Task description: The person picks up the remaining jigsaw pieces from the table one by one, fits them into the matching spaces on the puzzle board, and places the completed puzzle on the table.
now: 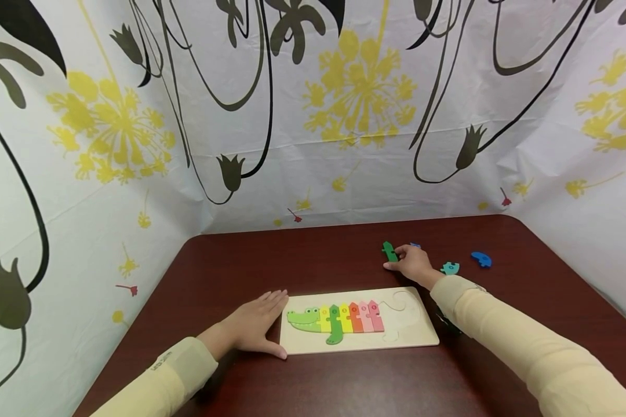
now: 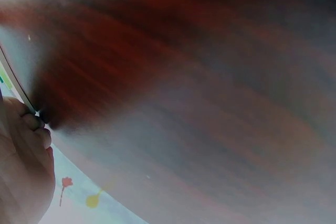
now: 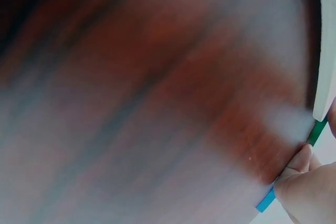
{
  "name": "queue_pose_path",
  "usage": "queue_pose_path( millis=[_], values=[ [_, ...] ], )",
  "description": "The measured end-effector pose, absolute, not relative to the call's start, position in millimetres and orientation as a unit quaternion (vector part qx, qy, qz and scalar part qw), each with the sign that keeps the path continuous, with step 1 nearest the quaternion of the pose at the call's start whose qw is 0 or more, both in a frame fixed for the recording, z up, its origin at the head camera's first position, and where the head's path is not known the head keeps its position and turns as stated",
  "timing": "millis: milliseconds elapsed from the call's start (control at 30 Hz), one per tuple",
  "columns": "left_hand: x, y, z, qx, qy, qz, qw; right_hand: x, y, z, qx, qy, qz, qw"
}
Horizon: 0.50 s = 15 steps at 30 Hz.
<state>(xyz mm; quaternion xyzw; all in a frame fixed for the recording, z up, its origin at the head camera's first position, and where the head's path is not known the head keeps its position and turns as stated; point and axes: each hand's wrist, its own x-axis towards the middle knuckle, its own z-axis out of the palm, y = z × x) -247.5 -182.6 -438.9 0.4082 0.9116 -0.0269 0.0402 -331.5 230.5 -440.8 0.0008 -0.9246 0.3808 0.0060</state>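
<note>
A pale wooden puzzle board (image 1: 412, 324) lies on the table with a crocodile partly filled in. Its light green head (image 1: 304, 319) and several coloured body pieces are in place, while bare outlines show at the right end. My left hand (image 1: 258, 324) rests with fingers extended against the board's left edge; the left wrist view catches part of this hand (image 2: 23, 166). Beyond the board's upper right corner, my right hand (image 1: 413, 263) pinches a green puzzle piece (image 1: 389, 251) between thumb and fingers. The right wrist view shows that green piece (image 3: 317, 132) at the fingers.
Right of my right hand lie a teal piece (image 1: 450, 268) and a blue piece (image 1: 481, 259). Another blue piece (image 1: 415, 245) is mostly hidden behind the hand. Something dark green lies partly under my right forearm. Patterned white cloth (image 1: 313, 174) hangs around the dark red table (image 1: 271, 255).
</note>
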Motion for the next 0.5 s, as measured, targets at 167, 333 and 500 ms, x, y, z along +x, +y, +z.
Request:
queue_pose_path(
  millis=[167,333,500],
  values=[
    [-246.7,-182.0,-438.4,0.407,0.912,-0.027,0.044,-330.9,230.7,-439.3,-0.004,-0.925,0.381,0.003],
    [-246.0,-181.4,-437.7,0.402,0.914,-0.03,0.047,-331.7,230.0,-438.5,-0.009,-0.923,0.385,0.003],
    [-246.0,-181.3,-437.6,0.403,0.914,-0.031,0.047,-332.2,228.8,-439.0,-0.014,-0.924,0.381,0.002]
  ],
)
